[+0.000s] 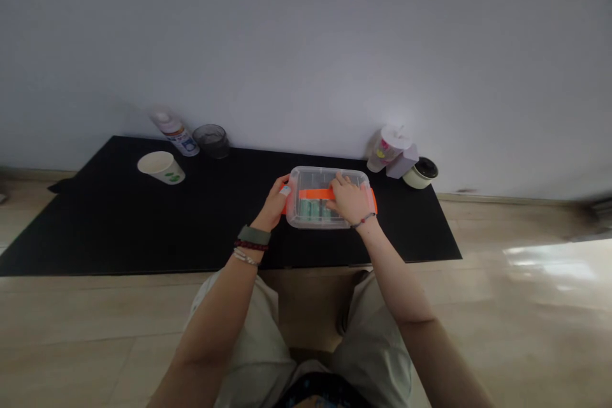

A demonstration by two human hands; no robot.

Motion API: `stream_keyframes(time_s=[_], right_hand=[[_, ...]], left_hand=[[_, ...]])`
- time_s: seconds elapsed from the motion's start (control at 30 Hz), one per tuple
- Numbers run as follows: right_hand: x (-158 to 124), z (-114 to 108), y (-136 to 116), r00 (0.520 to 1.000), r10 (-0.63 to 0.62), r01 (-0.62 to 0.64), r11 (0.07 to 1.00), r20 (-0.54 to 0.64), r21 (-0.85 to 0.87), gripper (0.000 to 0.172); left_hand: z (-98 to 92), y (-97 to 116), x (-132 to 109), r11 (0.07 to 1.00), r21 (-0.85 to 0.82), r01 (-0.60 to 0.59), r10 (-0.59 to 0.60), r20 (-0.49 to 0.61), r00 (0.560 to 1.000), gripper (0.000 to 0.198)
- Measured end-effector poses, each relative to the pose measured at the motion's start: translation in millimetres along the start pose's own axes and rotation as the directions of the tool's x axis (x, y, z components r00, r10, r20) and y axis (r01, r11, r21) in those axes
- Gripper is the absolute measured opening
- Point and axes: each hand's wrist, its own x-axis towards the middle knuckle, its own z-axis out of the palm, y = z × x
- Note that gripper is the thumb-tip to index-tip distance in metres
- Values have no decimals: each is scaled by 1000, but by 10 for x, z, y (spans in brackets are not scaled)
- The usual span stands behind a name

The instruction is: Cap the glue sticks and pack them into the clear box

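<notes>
On a black mat point(109, 223) laid on the tiled floor point(502, 306) against a pale wall point(306, 44), a clear plastic box point(310, 173) sits near the mat's front edge, a little right of centre. An orange band point(315, 194) crosses its lid and shows again at both short ends. Inside lie green and dark items point(308, 209), too blurred to name.

The left hand point(275, 204) is at the box's left end, its fingers point(283, 186) curled over the rim in a light grip. A pale patch marks one finger. The right hand point(350, 199) lies palm-down on the lid over the band, its fingers point(340, 180) slightly spread and pointing toward the far side, pressing rather than gripping. A dark watch band point(254, 234) and bracelets point(251, 245) circle the left wrist, and a thin cord bracelet point(363, 220) circles the right.

Toward the wall, left of the box, a paper cup point(161, 167) lies on its side, a spray bottle point(176, 135) leans or lies just beside a dark glass point(211, 141). To the right, a lidded plastic cup point(386, 148) with a straw, a lavender carton point(402, 161) and a cream pot point(421, 173) with a black lid stand close together. The person's pale shorts point(373, 344) fill the bottom of the view.
</notes>
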Motion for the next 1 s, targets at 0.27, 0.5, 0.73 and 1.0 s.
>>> stream_keyframes(time_s=[0.27,0.5,0.73,1.0], right_hand=[[5,100,-20,999,-10,11,1000,-35,11,34],[-9,74,65,998,-27,30,998,-57,54,38],[-13,328,227,987,-8,24,995,-159,94,70],[17,347,197,991,16,8,983,-131,185,71]], left_hand=[[33,64,-67,997,74,18,-15,-47,999,51],[51,152,-112,984,155,-84,82,20,996,48],[37,140,-107,947,282,-152,149,31,988,43],[39,191,-128,955,259,-145,141,32,989,44]])
